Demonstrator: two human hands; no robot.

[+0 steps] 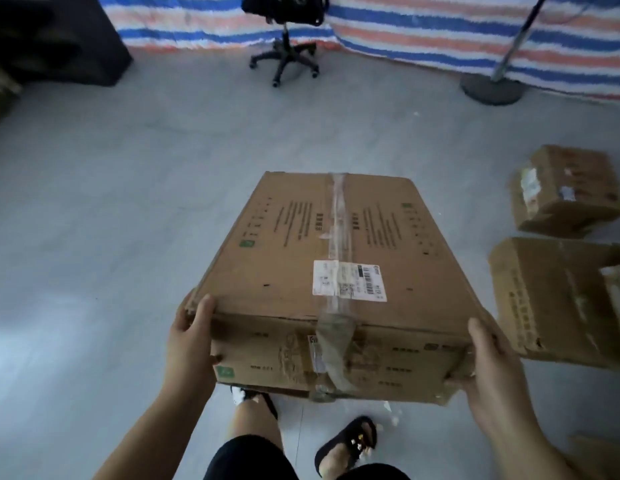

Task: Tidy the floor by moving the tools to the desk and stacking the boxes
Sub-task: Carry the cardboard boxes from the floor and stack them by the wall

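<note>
Grey floor (pixel 94 237), striped tarp (pixel 423 32) behind. Large box (pixel 322 258) gripped: left hand (pixel 191 344), right hand (pixel 492 368) clasp its near corners. Two smaller boxes (pixel 565 188) right of it.

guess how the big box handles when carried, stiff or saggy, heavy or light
The big box likely stays fairly stiff: its top looks flat. Its near corners look crushed and could give under the left hand and right hand. Weight can't be judged.
</note>
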